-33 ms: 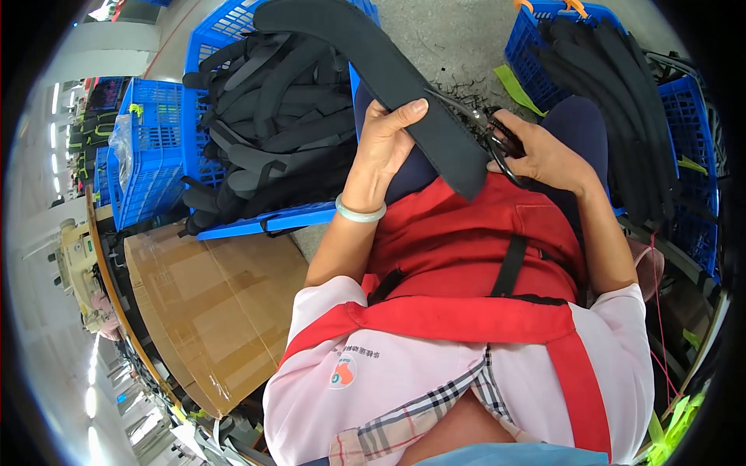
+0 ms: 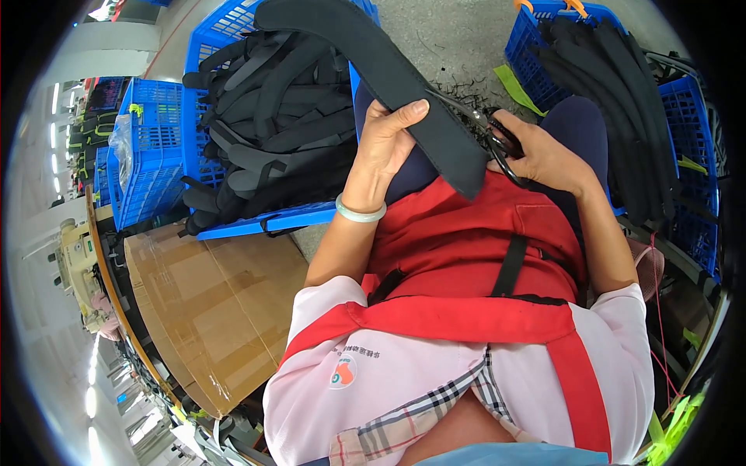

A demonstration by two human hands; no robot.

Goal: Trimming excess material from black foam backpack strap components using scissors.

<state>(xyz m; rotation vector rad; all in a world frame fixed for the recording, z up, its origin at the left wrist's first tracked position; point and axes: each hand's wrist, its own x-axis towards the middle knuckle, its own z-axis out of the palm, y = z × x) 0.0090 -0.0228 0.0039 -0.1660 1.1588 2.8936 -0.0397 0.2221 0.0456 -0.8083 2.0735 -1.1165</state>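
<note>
A long, curved black padded strap [image 2: 392,74] slants across the space over my lap, its pointed lower end above my red apron [image 2: 466,256]. My left hand [image 2: 386,136] grips it near the middle, the thumb lying on its upper face. In my right hand [image 2: 548,151] is a pair of scissors [image 2: 476,114] with dark handles, my fingers through the loops. The blades point up and left toward the strap's right edge, close to my left thumb. Part of them is hard to make out against the dark scraps behind.
Left of my knees, a blue plastic crate [image 2: 268,225] is heaped with similar black straps. At right, more long black straps [image 2: 622,116] lie across another blue crate [image 2: 528,50]. Dark thread scraps [image 2: 466,85] litter the floor between. A cardboard box [image 2: 217,311] stands at my left.
</note>
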